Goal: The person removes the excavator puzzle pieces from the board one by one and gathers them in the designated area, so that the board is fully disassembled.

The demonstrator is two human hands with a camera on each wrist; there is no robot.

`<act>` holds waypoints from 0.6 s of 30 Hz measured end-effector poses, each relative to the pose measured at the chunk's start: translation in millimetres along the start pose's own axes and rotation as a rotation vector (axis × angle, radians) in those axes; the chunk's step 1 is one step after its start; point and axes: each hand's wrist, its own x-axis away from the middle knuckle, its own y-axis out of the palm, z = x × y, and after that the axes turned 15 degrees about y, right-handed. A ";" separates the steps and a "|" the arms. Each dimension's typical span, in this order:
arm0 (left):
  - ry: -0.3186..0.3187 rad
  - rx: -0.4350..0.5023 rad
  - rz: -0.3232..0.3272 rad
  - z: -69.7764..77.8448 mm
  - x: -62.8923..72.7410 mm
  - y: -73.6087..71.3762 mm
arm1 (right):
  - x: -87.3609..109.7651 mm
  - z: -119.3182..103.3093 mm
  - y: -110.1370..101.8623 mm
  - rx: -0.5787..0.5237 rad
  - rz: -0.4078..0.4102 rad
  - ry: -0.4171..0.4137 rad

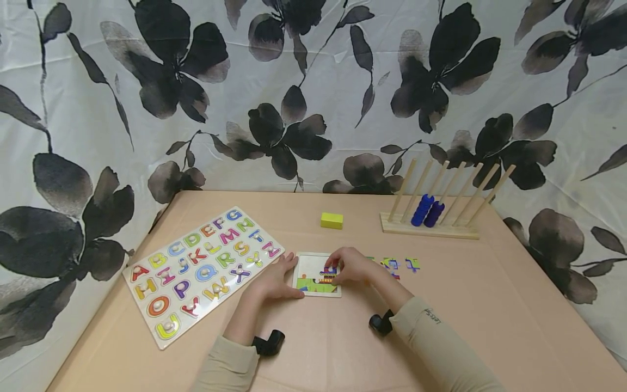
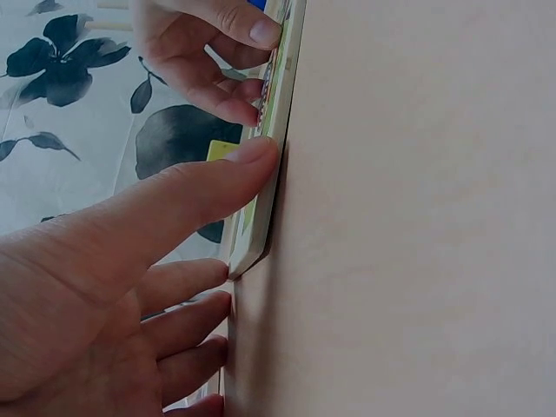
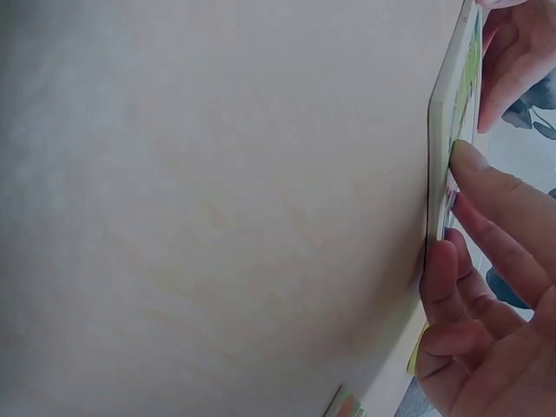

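Note:
A small white-framed picture puzzle [image 1: 317, 294] lies on the table, its inside partly filled with green pieces along the bottom and a dark, multicoloured patch at the right. My left hand [image 1: 278, 280] rests at its left side, thumb on the near left corner and the other fingers fairly straight along the edge. Over the right part of the puzzle, my right hand [image 1: 351, 265] bends its thumb and index finger down onto a small puzzle piece [image 1: 330, 270], mostly hidden by the fingertips. In the right wrist view its thumb [image 3: 473, 158] touches the puzzle's face.
Several loose puzzle pieces [image 1: 412, 264] lie right of the right hand. A large alphabet board [image 1: 190, 275] sits at the left. Behind the puzzle stand a yellow block [image 1: 331, 220] and a wooden peg rack [image 1: 431, 231] with blue beads. A floral cloth [image 1: 343, 109] hangs behind the table.

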 end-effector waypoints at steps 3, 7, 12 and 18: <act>-0.002 -0.002 0.001 0.4 0.2 -0.1 | -0.9 0.7 0.5 0.007 -0.008 0.003; -0.002 -0.008 0.001 1.5 0.5 -0.2 | -1.6 1.0 0.3 0.023 -0.018 -0.011; 0.003 -0.013 0.000 1.9 0.8 -0.4 | -2.2 1.4 -1.1 0.025 -0.026 -0.018; 0.010 -0.017 0.000 1.8 0.6 -0.6 | -2.9 2.8 -3.4 0.009 -0.028 -0.031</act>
